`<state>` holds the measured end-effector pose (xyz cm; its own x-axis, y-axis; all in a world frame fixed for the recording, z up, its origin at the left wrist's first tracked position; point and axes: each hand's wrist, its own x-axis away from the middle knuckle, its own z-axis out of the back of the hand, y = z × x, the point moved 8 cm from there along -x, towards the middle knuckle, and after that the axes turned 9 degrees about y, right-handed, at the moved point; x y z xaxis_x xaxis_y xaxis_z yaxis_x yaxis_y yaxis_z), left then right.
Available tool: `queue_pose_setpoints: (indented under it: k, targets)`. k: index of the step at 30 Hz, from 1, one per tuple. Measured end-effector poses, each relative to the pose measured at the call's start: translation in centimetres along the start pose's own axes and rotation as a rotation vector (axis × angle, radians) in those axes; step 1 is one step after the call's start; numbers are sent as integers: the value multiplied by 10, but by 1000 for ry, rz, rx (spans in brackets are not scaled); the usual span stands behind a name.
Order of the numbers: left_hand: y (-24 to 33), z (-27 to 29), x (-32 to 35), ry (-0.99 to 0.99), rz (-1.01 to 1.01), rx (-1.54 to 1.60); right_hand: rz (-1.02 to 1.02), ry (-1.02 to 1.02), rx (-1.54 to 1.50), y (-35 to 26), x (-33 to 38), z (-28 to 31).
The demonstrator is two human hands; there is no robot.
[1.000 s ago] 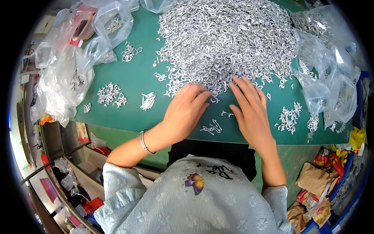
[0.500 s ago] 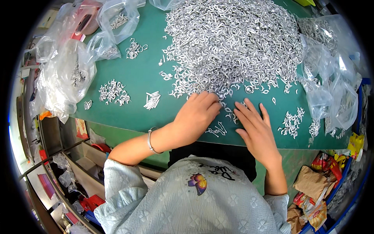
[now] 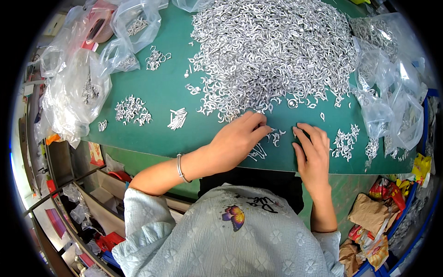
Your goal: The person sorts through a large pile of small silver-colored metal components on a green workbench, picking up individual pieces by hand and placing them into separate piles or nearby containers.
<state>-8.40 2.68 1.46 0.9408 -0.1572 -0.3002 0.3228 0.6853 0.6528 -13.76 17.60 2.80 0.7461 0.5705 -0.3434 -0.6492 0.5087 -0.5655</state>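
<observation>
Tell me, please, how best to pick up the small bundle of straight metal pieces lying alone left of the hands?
Probably pinch the bundle across its middle from above, fingers on its two long sides. The pieces lie flat and roughly parallel on the green mat, tilted diagonally, with bare mat around them, so a mid-length pinch gathers them together.

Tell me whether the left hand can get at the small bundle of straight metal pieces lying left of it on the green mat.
Probably yes. The left hand rests on the green mat near the small bundle, and only bare mat lies between them; nothing blocks a sideways reach.
</observation>
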Motion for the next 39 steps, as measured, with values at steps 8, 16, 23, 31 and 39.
queue_pose_setpoints:
  k: [8, 16, 23, 31, 39]
  targets:
    - [-7, 10, -3, 133, 50, 20, -37, 101, -159, 14, -15, -10]
    - [-1, 22, -6, 198, 47, -60, 89, 31, -72, -12, -18, -7]
    - [-4, 7, -1, 14, 37, -70, 93, 0, 19, -3, 1, -4]
    - [-2, -1, -2, -17, 54, 59, 95, -32, 11, -7, 7, -3]
    - [-4, 1, -5, 22, 62, 73, 128, -20, -31, -12, -1, -16]
